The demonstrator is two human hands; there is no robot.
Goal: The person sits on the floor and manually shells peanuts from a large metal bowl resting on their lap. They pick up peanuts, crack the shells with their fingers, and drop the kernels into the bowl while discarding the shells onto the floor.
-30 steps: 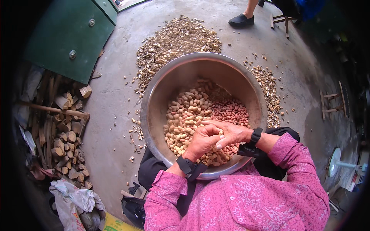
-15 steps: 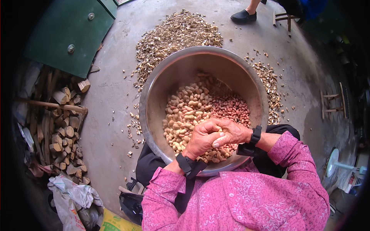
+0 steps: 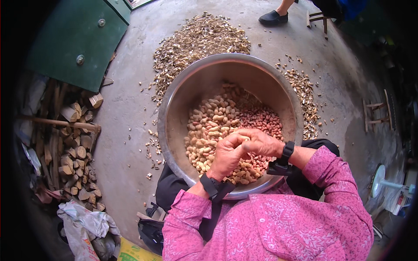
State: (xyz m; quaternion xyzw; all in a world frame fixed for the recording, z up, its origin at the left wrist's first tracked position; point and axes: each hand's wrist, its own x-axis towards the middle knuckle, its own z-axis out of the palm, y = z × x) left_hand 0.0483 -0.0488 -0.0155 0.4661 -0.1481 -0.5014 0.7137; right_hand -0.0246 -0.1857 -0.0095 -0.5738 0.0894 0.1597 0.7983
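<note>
Over a wide metal basin (image 3: 274, 82) in front of me, my left hand (image 3: 227, 154) and my right hand (image 3: 266, 144) meet, fingertips pressed together. A small pale bit of a peanut (image 3: 247, 138) shows between them; the fingers hide most of it. Unshelled peanuts (image 3: 209, 118) heap up on the basin's left side, below and beside my left hand. Shelled reddish kernels (image 3: 267, 121) lie on the right, just beyond my right hand. Both wrists wear black straps.
Broken shells (image 3: 202, 41) form a pile beyond the basin, with more shells (image 3: 307, 102) scattered at its right. Firewood (image 3: 76, 161) is stacked at left under a green cabinet (image 3: 74, 39). A stool (image 3: 378, 112) and a fan (image 3: 379, 180) stand right. Another person's shoe (image 3: 273, 18) appears at the far side.
My hands stay together over the basin while the fingers shift, the right hand's fingertips rising slightly and the thumbs changing position. The whole view has tilted slightly.
</note>
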